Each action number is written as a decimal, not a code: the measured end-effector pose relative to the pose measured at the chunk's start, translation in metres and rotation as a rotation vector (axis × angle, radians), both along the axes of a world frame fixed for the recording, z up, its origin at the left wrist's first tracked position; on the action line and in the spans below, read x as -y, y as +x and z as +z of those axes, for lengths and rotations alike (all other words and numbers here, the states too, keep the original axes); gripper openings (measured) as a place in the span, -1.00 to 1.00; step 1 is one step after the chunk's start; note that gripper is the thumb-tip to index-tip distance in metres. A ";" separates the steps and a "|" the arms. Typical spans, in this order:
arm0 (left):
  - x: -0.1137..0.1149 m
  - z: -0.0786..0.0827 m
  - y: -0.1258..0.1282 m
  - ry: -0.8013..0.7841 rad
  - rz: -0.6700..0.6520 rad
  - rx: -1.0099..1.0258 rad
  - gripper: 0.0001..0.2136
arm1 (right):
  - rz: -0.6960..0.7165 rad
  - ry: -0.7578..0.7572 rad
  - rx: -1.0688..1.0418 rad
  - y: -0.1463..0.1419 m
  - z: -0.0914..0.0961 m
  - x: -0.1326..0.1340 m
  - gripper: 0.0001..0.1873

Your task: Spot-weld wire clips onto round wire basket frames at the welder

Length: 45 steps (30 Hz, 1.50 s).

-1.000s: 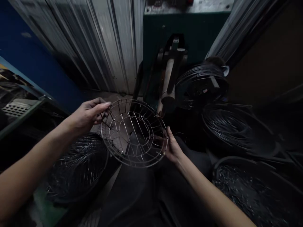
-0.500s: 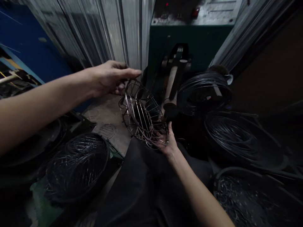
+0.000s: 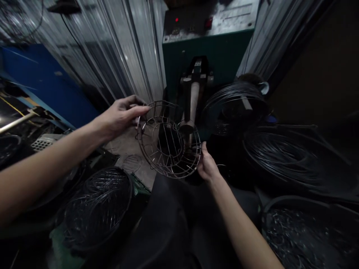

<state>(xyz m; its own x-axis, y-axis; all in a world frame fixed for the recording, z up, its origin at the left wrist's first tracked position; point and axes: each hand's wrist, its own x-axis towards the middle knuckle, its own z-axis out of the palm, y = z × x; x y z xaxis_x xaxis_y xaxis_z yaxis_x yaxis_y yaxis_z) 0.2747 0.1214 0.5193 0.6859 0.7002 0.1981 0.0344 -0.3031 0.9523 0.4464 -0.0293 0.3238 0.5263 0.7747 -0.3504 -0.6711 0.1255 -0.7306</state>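
A round wire guard [image 3: 168, 140], shaped like a shallow basket of thin metal rods, is held up in front of a green machine [image 3: 207, 48]. My left hand [image 3: 120, 116] pinches its upper left rim with fingers closed. At the lower right rim my right hand [image 3: 207, 166] grips the wire from below. The guard's open side faces me, and the machine's rod-shaped arm [image 3: 190, 108] pokes into it from behind.
A stack of dark wire guards [image 3: 95, 205] lies at lower left. Coils of black wire [image 3: 286, 153] and a wire spool [image 3: 235, 104] fill the right side. A bin of small metal pieces [image 3: 303, 235] sits at lower right. Corrugated metal wall behind; blue panel at left.
The guard went from lying flat to tipped on edge, and now faces me against the machine's arm. My left hand rose, then came down and left; my right hand stayed on the lower rim.
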 end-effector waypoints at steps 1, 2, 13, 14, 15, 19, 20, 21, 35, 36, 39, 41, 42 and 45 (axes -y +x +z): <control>-0.002 -0.008 -0.007 -0.037 0.021 0.034 -0.78 | -0.028 0.005 0.053 0.001 0.000 0.001 -0.50; -0.003 -0.015 -0.014 -0.082 0.037 0.052 -0.77 | -0.060 -0.001 0.099 0.003 -0.001 0.002 -0.50; 0.006 -0.077 -0.053 -0.295 0.215 0.249 -0.77 | -0.091 -0.026 0.585 -0.001 -0.015 0.037 -0.67; 0.008 -0.079 -0.054 -0.306 0.227 0.261 -0.78 | -0.104 -0.038 0.604 -0.003 -0.013 0.036 -0.69; 0.010 -0.081 -0.056 -0.316 0.235 0.271 -0.78 | -0.133 -0.055 0.626 -0.005 -0.011 0.035 -0.71; 0.015 -0.085 -0.060 -0.350 0.247 0.291 -0.79 | -0.252 -0.121 0.721 -0.008 -0.005 0.028 -0.76; 0.017 -0.087 -0.062 -0.356 0.248 0.295 -0.78 | -0.267 -0.125 0.733 -0.008 -0.005 0.026 -0.77; 0.018 -0.088 -0.063 -0.364 0.251 0.300 -0.78 | -0.273 -0.124 0.741 -0.008 -0.005 0.025 -0.78; 0.051 -0.119 -0.079 -0.454 0.325 0.393 -0.74 | -0.300 -0.091 0.744 -0.005 -0.007 0.022 -0.81; 0.053 -0.120 -0.080 -0.447 0.333 0.397 -0.74 | -0.291 -0.088 0.743 -0.005 -0.005 0.022 -0.81; 0.058 -0.120 -0.082 -0.415 0.347 0.431 -0.73 | -0.274 -0.075 0.743 -0.002 -0.002 0.019 -0.82; 0.059 -0.120 -0.082 -0.423 0.353 0.450 -0.72 | -0.265 -0.068 0.742 0.000 -0.001 0.017 -0.82; 0.059 -0.121 -0.082 -0.435 0.356 0.453 -0.71 | -0.258 -0.067 0.746 0.001 -0.001 0.017 -0.82; 0.059 -0.122 -0.083 -0.452 0.359 0.440 -0.72 | -0.228 -0.073 0.769 0.002 -0.004 0.016 -0.82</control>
